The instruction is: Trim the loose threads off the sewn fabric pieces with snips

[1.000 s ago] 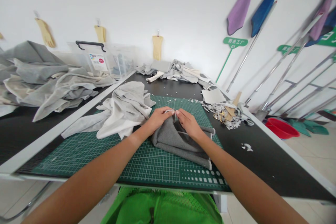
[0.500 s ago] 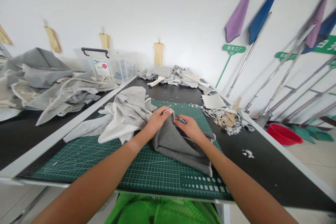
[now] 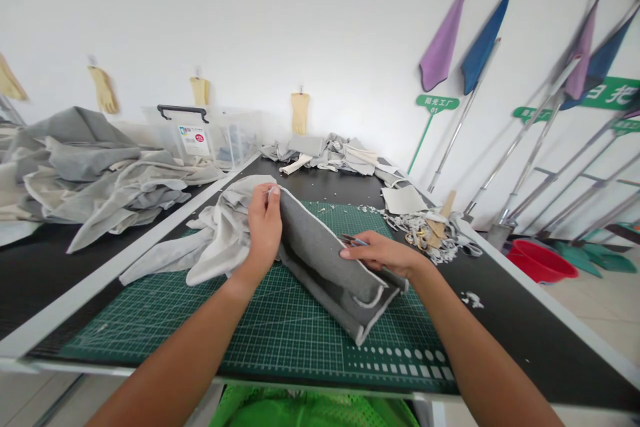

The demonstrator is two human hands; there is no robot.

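A dark grey cloth piece point(image 3: 320, 247) with pale stitched edges stands partly folded over the green cutting mat point(image 3: 280, 340). Its upper left corner is pinched between the thumb and fingers of my left hand point(image 3: 265, 220), which is closed. My right hand point(image 3: 383, 253) is closed around small thread snips point(image 3: 353, 240) with a bluish handle, their tip pointing left beside the pale edge. The thumb of that hand rests at the cloth's edge. Just left of my left hand lies a heap of light grey and white cloth point(image 3: 220, 233).
Scraps and trimmings point(image 3: 435, 237) lie on the black table at right, with a square grey piece point(image 3: 404, 200) behind them. More cloth point(image 3: 325, 150) sits at the far end. A large fabric pile point(image 3: 100, 167) and a clear lidded box point(image 3: 200, 137) occupy the left table.
My left hand has moved left with the cloth's corner, stretching its edge out. My right hand has shifted slightly right and down with the snips, and the hands are farther apart.
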